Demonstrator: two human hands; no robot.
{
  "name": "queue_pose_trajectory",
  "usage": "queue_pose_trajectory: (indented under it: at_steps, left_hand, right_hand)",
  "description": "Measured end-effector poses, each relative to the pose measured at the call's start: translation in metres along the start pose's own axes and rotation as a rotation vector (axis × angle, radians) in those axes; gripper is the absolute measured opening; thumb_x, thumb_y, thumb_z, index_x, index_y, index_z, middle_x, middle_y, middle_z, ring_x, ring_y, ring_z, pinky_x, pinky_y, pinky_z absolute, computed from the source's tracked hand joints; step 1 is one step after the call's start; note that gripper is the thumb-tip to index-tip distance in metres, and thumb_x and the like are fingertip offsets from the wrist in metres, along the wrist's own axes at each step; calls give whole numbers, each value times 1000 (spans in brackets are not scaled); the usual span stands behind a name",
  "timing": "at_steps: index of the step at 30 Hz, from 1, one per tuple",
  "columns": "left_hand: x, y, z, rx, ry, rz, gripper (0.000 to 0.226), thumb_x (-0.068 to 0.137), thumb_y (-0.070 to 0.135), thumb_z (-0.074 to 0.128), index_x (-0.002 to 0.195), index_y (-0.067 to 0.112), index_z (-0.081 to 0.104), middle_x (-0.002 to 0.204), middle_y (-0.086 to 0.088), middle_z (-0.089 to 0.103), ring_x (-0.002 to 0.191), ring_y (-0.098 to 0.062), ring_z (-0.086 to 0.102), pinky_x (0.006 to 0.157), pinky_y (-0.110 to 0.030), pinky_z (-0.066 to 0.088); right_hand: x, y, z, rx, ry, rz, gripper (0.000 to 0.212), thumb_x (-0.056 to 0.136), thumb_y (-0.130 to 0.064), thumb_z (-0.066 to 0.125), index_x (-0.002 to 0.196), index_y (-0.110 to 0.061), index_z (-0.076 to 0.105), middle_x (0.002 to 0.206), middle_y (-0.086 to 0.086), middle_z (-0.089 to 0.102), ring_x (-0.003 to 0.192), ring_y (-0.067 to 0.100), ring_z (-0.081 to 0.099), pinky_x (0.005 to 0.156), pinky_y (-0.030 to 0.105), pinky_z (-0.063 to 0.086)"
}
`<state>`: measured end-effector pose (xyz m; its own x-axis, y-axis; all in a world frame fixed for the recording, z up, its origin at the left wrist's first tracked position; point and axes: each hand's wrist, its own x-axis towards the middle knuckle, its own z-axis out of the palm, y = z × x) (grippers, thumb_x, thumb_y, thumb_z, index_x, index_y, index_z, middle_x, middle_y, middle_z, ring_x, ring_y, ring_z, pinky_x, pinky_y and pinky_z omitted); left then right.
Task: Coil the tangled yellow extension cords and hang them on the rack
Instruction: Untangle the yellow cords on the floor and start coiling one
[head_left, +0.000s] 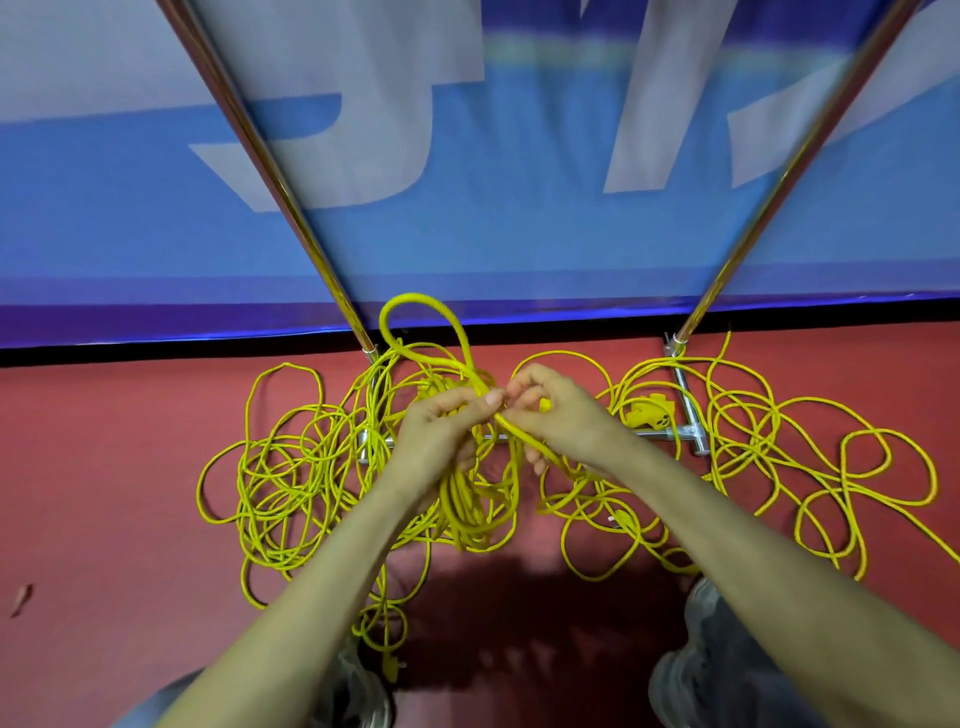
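Tangled yellow extension cords (291, 467) sprawl over the red floor, left and right of my arms. My left hand (441, 426) grips a bundle of coiled yellow loops (467, 509) that hangs below it. My right hand (556, 410) pinches a strand of the same cord beside the left thumb. A raised loop (415, 304) arcs up above both hands. The metal rack (685, 431) stands just behind the cords, its two chrome poles rising to the left and right. A yellow plug (647, 410) lies near the rack's base bar.
A blue banner wall (493, 234) runs behind the rack. My grey shoes (696, 675) are at the bottom edge, with cord loops around them. A small reddish scrap (21, 597) lies on the floor at the far left.
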<state>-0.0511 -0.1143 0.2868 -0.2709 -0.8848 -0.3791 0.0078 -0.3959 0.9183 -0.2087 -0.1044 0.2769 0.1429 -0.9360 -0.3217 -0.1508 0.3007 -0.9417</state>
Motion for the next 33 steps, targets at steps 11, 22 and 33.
queue_pose_trajectory:
  at_steps: [11, 22, 33]
  left_hand:
    - [2, 7, -10, 77, 37, 12, 24, 75, 32, 73, 73, 10, 64, 52, -4, 37, 34, -10, 27, 37, -17, 24]
    - [4, 20, -43, -382, -254, 45, 41, 56, 27, 88, 56, 10, 50, 68, -7, 50, 29, -3, 30, 32, -13, 29]
    - [-1, 17, -28, -217, -265, -70, 66, 64, 22, 56, 128, 5, 58, 67, -8, 52, 31, -7, 41, 34, -16, 33]
  right_hand:
    - [8, 1, -31, -97, 157, 5, 12, 93, -15, 57, 82, -20, 55, 74, -1, 56, 50, 4, 49, 46, 28, 53]
    - [25, 74, -91, -132, 471, 270, 14, 96, -14, 51, 85, -9, 57, 65, 8, 54, 44, 20, 43, 44, 25, 37]
    - [30, 81, -43, -439, 248, 274, 20, 96, -16, 46, 85, -17, 62, 68, 0, 60, 42, 1, 46, 44, 16, 31]
